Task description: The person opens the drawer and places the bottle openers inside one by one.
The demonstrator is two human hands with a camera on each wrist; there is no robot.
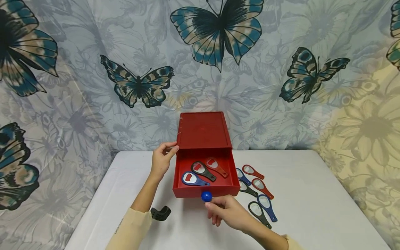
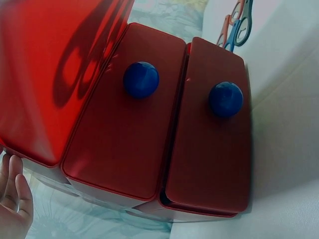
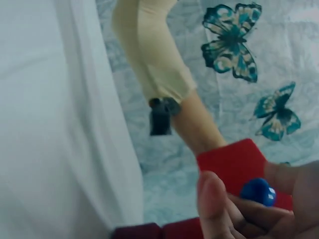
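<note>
A red drawer unit (image 1: 203, 130) stands on the white table with its top drawer (image 1: 232, 173) pulled out. Inside lie three small magnifying glasses: a blue one (image 1: 197, 180), a black one (image 1: 208, 174) and a red one (image 1: 221, 170). My right hand (image 1: 229, 211) pinches the blue knob (image 1: 206, 196) on the drawer's front between thumb and fingers. Fairly straight fingers of my left hand (image 1: 160, 161) rest against the unit's left side near its front edge. In the left wrist view two lower drawers are closed, one front (image 2: 122, 134) and another (image 2: 212, 149), each with a blue knob.
Right of the unit several more magnifying glasses lie spread on the table, among them a red one (image 1: 262, 187), a blue one (image 1: 267, 207) and a black one (image 1: 260, 214). A black device (image 1: 160, 213) sits at my left wrist. A butterfly-print cloth (image 1: 218, 86) hangs behind the table.
</note>
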